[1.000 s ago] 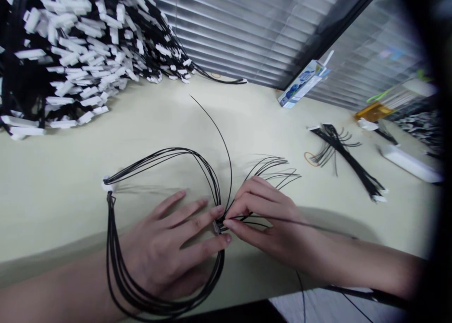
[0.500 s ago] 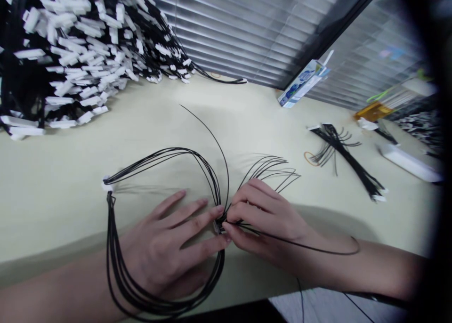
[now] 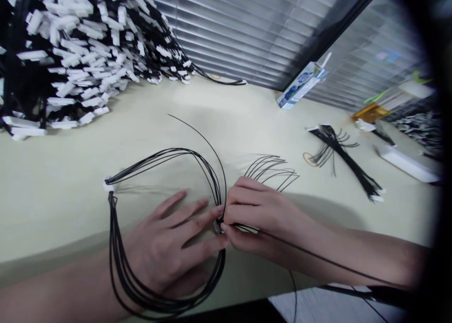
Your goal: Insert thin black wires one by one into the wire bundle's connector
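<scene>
A loop of black wires (image 3: 183, 306) lies on the table, running from a white connector (image 3: 108, 183) at left to a small connector (image 3: 217, 227) in the middle. My left hand (image 3: 169, 250) rests inside the loop, fingers spread. Two of its fingertips touch the wires on either side of the small connector. My right hand (image 3: 257, 214) pinches a black wire (image 3: 208, 141) right beside that connector; its thin free end curves up and left. The pinch hides where the wire meets the connector. Loose wire ends (image 3: 270, 160) fan out behind my right hand.
A large heap of black wires with white connectors (image 3: 74, 54) fills the back left. A blue-and-white carton (image 3: 298, 85) stands against the blinds. A tied wire bundle (image 3: 348, 160) and an orange rubber band (image 3: 310, 159) lie at right, near a long white piece (image 3: 407, 163).
The pinched wire's free end has swung left and down. My right hand has edged closer to the small connector. The wire trailing across my right forearm now reaches farther right. My left hand stays put.
</scene>
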### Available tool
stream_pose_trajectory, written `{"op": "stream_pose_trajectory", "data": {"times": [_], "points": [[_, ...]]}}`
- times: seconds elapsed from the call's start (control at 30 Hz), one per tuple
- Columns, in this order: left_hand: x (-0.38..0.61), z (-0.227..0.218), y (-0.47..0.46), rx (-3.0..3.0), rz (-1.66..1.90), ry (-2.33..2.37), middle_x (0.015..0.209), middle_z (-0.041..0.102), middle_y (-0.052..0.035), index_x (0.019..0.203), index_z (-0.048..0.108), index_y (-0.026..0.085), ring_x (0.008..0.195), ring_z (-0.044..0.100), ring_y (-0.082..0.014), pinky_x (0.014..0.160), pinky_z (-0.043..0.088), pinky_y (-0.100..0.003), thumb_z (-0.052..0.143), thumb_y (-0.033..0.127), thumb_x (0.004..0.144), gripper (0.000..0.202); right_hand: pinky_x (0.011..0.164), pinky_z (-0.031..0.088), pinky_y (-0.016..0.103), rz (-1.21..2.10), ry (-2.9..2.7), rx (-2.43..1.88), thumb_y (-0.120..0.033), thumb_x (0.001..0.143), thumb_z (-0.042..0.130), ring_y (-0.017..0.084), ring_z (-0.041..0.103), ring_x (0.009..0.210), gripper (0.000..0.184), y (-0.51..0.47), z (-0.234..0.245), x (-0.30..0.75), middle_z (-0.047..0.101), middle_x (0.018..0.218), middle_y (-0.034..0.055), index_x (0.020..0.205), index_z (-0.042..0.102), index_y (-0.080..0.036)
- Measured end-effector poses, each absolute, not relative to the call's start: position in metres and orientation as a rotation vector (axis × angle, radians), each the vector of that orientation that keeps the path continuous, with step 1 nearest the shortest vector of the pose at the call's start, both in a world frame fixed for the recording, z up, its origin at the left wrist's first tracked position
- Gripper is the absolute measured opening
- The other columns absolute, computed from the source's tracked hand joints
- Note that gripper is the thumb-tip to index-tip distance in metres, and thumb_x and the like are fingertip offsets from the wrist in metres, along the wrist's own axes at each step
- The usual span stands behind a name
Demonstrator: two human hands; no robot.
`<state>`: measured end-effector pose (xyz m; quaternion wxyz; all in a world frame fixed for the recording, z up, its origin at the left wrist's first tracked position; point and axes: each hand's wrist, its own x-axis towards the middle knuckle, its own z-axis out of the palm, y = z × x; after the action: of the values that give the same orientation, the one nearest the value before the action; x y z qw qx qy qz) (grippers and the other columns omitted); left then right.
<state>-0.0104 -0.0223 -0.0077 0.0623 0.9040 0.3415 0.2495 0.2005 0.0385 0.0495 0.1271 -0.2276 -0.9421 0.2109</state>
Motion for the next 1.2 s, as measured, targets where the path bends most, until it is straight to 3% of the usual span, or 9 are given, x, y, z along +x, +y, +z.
{"op": "stream_pose_trajectory", "data": {"times": [0.33, 0.57, 0.7, 0.77, 0.9, 1.03, 1.13, 1.2], "points": [[-0.01, -0.011, -0.024, 2.734, 0.765, 1.042, 0.129, 0.057, 0.0025, 0.118, 0.057, 0.035, 0.124, 0.047, -0.0178, 0.113, 0.022, -0.039, 0.057, 0.037, 0.084, 0.035, 0.076, 0.029, 0.018, 0.723, -2.828, -0.618, -0.014, 0.086, 0.049, 0.007, 0.036, 0.085, 0.013, 0.042, 0.053, 0.2, 0.053, 0.079, -0.0008, 0.073, 0.053, -0.015], [-0.012, -0.01, -0.023, 2.758, 0.749, 1.056, 0.129, 0.057, 0.002, 0.119, 0.056, 0.036, 0.122, 0.048, -0.0167, 0.113, 0.023, -0.039, 0.055, 0.038, 0.085, 0.034, 0.072, 0.032, 0.019, 0.68, -2.761, -0.722, -0.019, 0.086, 0.048, 0.005, 0.04, 0.076, 0.02, 0.04, 0.055, 0.198, 0.053, 0.074, 0.001, 0.07, 0.059, -0.013], [-0.014, -0.012, -0.022, 2.858, 0.654, 1.018, 0.137, 0.049, 0.0025, 0.126, 0.05, 0.037, 0.126, 0.045, -0.0182, 0.112, 0.023, -0.041, 0.051, 0.04, 0.088, 0.039, 0.072, 0.037, 0.017, 1.062, -2.244, -1.07, -0.027, 0.081, 0.057, 0.004, 0.048, 0.075, 0.017, 0.049, 0.052, 0.212, 0.056, 0.076, 0.0009, 0.072, 0.063, -0.014], [-0.016, -0.012, -0.018, 2.933, 0.63, 1.026, 0.136, 0.051, 0.003, 0.125, 0.051, 0.037, 0.124, 0.047, -0.0196, 0.111, 0.026, -0.042, 0.052, 0.04, 0.087, 0.038, 0.072, 0.04, 0.017, 1.228, -1.872, -1.28, -0.036, 0.078, 0.061, 0.005, 0.052, 0.076, 0.024, 0.067, 0.042, 0.229, 0.058, 0.078, 0.0024, 0.073, 0.063, -0.013], [-0.026, 0.001, 0.001, 3.056, 0.612, 1.126, 0.125, 0.059, 0.0009, 0.117, 0.057, 0.034, 0.119, 0.051, -0.0212, 0.105, 0.035, -0.043, 0.051, 0.028, 0.089, 0.029, 0.069, 0.045, 0.02, 1.168, -1.492, -1.387, -0.049, 0.081, 0.051, 0.007, 0.054, 0.074, 0.041, 0.12, 0.018, 0.275, 0.059, 0.085, 0.0078, 0.091, 0.06, -0.011], [-0.031, 0.032, 0.025, 3.014, 0.35, 1.177, 0.109, 0.065, -0.0006, 0.108, 0.061, 0.027, 0.106, 0.059, -0.0159, 0.101, 0.041, -0.034, 0.048, 0.012, 0.089, 0.027, 0.086, 0.047, 0.027, 1.013, -1.189, -1.426, -0.044, 0.076, 0.056, 0.015, 0.055, 0.105, 0.049, 0.148, 0.019, 0.308, 0.052, 0.12, 0.0129, 0.115, 0.052, -0.015], [-0.022, 0.045, 0.049, 3.005, 0.232, 1.185, 0.095, 0.067, -0.0033, 0.102, 0.063, 0.02, 0.094, 0.063, -0.0147, 0.09, 0.046, -0.027, 0.047, 0.008, 0.087, 0.025, 0.106, 0.037, 0.032, 0.921, -1.156, -1.325, -0.043, 0.075, 0.061, 0.018, 0.042, 0.126, 0.056, 0.135, 0.054, 0.305, 0.041, 0.136, 0.0082, 0.126, 0.047, -0.025], [-0.012, 0.05, 0.066, 3.025, 0.207, 1.237, 0.096, 0.067, -0.007, 0.107, 0.061, 0.016, 0.094, 0.063, -0.0178, 0.084, 0.049, -0.028, 0.045, 0.008, 0.088, 0.027, 0.113, 0.029, 0.031, 0.852, -1.226, -1.174, -0.042, 0.077, 0.061, 0.014, 0.036, 0.133, 0.059, 0.115, 0.088, 0.295, 0.038, 0.14, 0.002, 0.132, 0.041, -0.035]]}}
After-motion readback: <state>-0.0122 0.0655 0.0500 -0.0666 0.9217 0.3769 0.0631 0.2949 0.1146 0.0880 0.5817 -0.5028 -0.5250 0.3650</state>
